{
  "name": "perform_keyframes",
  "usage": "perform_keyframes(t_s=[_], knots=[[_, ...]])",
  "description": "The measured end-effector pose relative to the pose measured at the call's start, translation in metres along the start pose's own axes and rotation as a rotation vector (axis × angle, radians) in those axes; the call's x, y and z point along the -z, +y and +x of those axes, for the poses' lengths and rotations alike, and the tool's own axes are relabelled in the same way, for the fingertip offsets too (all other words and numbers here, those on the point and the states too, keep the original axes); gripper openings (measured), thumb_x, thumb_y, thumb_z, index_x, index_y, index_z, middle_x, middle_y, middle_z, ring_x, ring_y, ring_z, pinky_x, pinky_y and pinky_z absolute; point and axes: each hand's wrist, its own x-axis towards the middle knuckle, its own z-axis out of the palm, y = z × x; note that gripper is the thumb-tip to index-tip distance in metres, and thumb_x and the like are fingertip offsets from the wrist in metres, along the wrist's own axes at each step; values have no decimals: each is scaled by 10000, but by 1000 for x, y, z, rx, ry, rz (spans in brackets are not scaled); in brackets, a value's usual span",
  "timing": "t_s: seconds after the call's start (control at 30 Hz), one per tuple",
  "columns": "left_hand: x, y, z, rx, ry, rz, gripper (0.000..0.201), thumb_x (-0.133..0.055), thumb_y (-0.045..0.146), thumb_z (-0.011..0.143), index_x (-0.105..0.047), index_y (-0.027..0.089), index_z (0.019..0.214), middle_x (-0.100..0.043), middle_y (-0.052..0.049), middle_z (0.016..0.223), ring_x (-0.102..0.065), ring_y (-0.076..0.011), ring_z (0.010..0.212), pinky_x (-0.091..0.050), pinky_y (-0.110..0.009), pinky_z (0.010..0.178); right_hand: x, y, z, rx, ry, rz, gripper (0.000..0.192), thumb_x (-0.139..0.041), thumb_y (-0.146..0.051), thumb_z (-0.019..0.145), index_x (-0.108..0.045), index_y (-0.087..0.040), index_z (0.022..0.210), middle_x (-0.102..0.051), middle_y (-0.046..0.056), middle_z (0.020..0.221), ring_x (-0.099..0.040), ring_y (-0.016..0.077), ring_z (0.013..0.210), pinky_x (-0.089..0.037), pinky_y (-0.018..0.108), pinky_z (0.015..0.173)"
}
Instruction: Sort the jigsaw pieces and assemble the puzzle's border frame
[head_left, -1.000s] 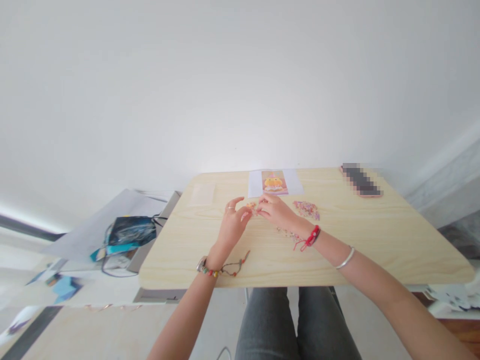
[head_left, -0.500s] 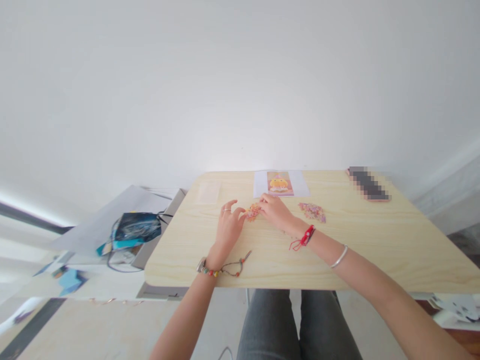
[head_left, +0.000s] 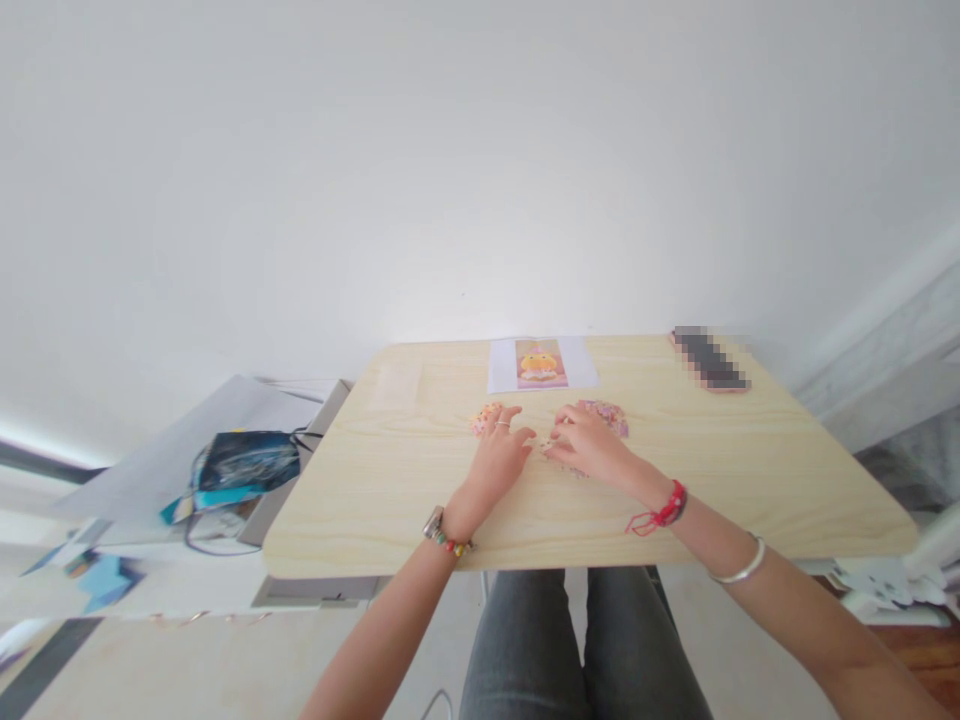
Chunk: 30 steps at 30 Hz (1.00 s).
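Small colourful pieces (head_left: 602, 412), pink and purple in the main, are seen in a loose pile on the light wooden tabletop (head_left: 750, 470), just beyond the right hand (head_left: 592, 450), which covers the near part of the pile. A second, smaller cluster of orange and pink pieces (head_left: 482, 415) lies just beyond the left hand (head_left: 501, 455) and is partly hidden by its fingers (head_left: 510, 420). Both hands are laid low over the tabletop with the fingers loosely spread, and their fingertips are brought close together between the two clusters; something tiny appears to be pinched there, but it is too small to be made out, and it cannot be told whether either hand grips anything. A printed picture card (head_left: 541, 364) showing a yellow figure is placed at the far edge, beyond the hands. A pale translucent sheet (head_left: 397, 384) is faintly visible to the left of the card, hard to separate from the wood. A flat object (head_left: 709, 358) at the far right corner is blurred out. A red cord bracelet (head_left: 664, 510) and a silver bangle (head_left: 739, 570) are worn on the right wrist, a beaded bracelet (head_left: 448, 535) on the left. A dark bag (head_left: 244, 465) rests on a grey surface left of the tabletop, and the lower part of it is cut off by clutter.
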Motion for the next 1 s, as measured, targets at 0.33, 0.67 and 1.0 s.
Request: perform_keyframes(t_s=[0.33,0.67,1.0], knots=[[-2,-1,15,50,-140,-39,176,-563,80,770,-672,195,846,-463,-112,1237,-451,-261,1142,-380,-463,974,-12,-11,4,-79,36,-142,118,-580,-201,786,-632,-145,696,-569,74,873,-525,198,834,-297,411,900],[-2,-1,17,60,-149,-89,84,-591,147,780,-661,189,801,-461,-110,1242,-450,-257,1138,-366,-460,981,-12,-20,9,-50,22,-179,157,-550,-210,816,-669,-143,738,-582,84,869,-526,207,849,-332,386,844],[-2,-8,10,31,-9,-61,143,-634,108,737,-625,194,851,-473,-98,1210,-444,-259,1150,-384,-484,973,-11,0,11,-168,155,195,205,-522,-169,824,-669,-153,683,-592,68,855,-546,157,799,-416,300,762]])
